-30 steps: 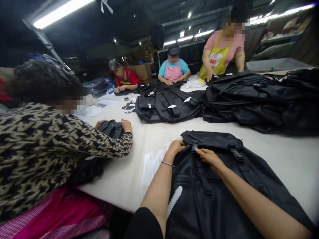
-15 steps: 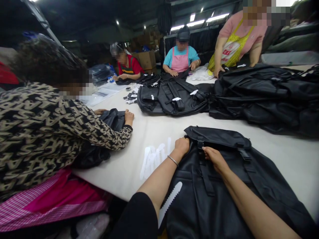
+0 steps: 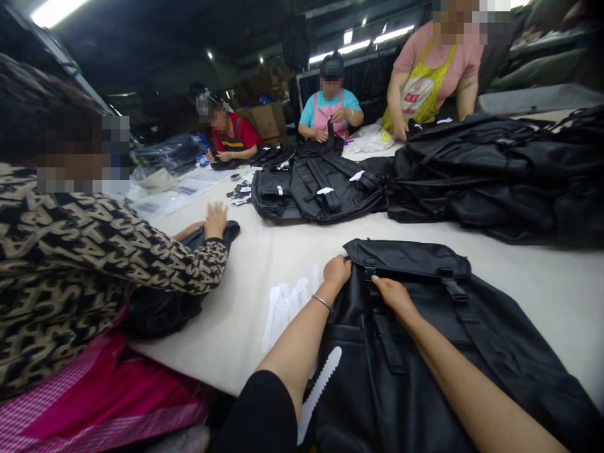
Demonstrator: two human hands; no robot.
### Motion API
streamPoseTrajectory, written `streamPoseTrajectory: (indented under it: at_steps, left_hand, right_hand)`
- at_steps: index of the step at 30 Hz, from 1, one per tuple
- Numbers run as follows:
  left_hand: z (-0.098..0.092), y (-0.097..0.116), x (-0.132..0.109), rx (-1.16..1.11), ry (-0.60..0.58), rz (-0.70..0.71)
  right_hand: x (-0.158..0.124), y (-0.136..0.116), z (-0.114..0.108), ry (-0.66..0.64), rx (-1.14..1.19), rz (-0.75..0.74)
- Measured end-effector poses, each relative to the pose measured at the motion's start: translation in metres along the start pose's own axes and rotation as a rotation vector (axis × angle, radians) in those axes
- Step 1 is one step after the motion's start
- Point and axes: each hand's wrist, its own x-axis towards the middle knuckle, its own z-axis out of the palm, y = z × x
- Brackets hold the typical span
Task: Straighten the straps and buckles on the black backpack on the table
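One black backpack [image 3: 406,393] is lying on the table [image 3: 274,248], its flap [image 3: 410,257] at the far end; the right hand [image 3: 395,296] is pinching a buckle [image 3: 370,273], while the left hand [image 3: 337,270] is curling at the flap's corner, apparently bracing it, fingertips hidden, their hold impossible to tell.

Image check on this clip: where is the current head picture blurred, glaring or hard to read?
Head view: the left co-worker's raised hand is blurred; head view: the ceiling lamp at top left glares white; head view: the black bag has soft sheen, its darker folds hard to read.
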Motion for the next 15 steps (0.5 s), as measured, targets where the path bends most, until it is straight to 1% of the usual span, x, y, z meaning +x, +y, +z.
streamPoseTrajectory:
  at_steps: [3,6,9,11,13,15]
  left_hand:
    - [0.001,0.002,0.000,0.008,0.003,-0.010]
    - [0.003,0.005,0.007,0.007,-0.021,-0.077]
    - [-0.002,0.008,0.010,-0.001,-0.037,-0.114]
    - [-0.012,0.009,0.003,-0.008,-0.022,-0.113]
    - [-0.023,0.009,-0.011,-0.002,0.033,-0.105]
    - [-0.030,0.008,-0.029,-0.087,0.083,-0.073]
  right_hand:
    - [0.003,-0.002,-0.001,-0.018,-0.070,0.022]
    - [0.006,-0.006,0.000,-0.028,-0.105,0.032]
    - [0.002,-0.009,0.000,-0.021,-0.090,0.027]
    - [-0.009,-0.008,-0.004,0.000,-0.044,0.019]
    - [-0.027,-0.004,-0.011,0.089,-0.017,-0.001]
    - [-0.053,0.001,-0.016,0.182,-0.064,0.000]
